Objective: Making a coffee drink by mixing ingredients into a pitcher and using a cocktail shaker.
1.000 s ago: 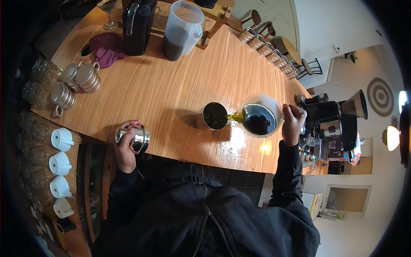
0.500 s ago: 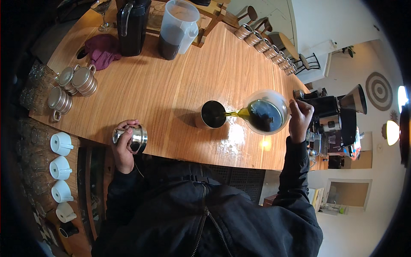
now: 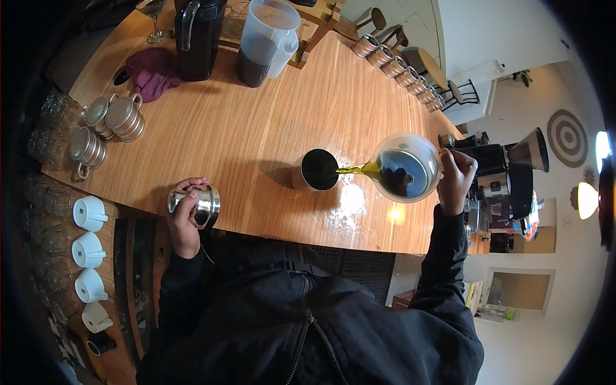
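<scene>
My right hand [image 3: 457, 179] grips the handle of a clear measuring jug [image 3: 410, 144], tilted to the left over the counter. A yellow-green stream [image 3: 350, 170] runs from its spout into an upright metal shaker cup [image 3: 308, 183] on the wood. The liquid inside the jug looks dark. At the counter's near edge, left of the cup, my left hand [image 3: 185, 221] is wrapped round a shiny metal shaker top [image 3: 206, 205]. The cup's inside is dark, and its fill level cannot be made out.
Far left on the wooden counter [image 3: 224, 147] are a dark pitcher [image 3: 199, 48], a frosted jug [image 3: 256, 64], a maroon cloth [image 3: 153, 74] and ribbed metal mugs [image 3: 125, 115]. Several tins [image 3: 393, 67] line the far right edge. A grinder [image 3: 507, 160] stands right; white cups [image 3: 90, 250] sit lower left.
My right hand and the jug have shifted slightly right, and the jug tilts a little more as it pours. My left hand stays almost still with the shaker top.
</scene>
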The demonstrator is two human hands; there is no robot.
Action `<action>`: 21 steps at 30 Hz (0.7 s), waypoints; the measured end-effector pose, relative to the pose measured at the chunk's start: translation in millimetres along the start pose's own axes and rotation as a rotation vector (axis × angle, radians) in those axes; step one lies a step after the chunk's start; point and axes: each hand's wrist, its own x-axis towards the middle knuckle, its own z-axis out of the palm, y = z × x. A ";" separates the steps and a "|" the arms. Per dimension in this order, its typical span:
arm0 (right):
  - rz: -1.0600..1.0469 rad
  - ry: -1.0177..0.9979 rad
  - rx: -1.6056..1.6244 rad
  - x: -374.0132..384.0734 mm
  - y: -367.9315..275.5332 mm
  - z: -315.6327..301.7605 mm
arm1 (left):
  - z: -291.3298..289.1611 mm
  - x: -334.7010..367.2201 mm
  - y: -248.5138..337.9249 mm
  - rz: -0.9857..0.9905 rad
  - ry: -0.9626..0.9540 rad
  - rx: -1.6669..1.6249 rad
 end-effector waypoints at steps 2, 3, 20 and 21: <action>0.000 -0.003 -0.011 1.9 3.9 -2.1 | -0.4 0.7 0.2 0.006 0.001 0.002; 0.000 -0.004 -0.012 2.1 4.6 -2.8 | -0.4 0.9 -0.1 0.003 0.000 -0.008; -0.003 -0.055 -0.018 9.0 6.1 -16.0 | 0.1 4.1 -4.9 0.007 -0.014 -0.038; -0.004 -0.054 -0.020 8.8 1.4 -13.7 | 1.9 4.1 -4.1 0.005 -0.004 -0.063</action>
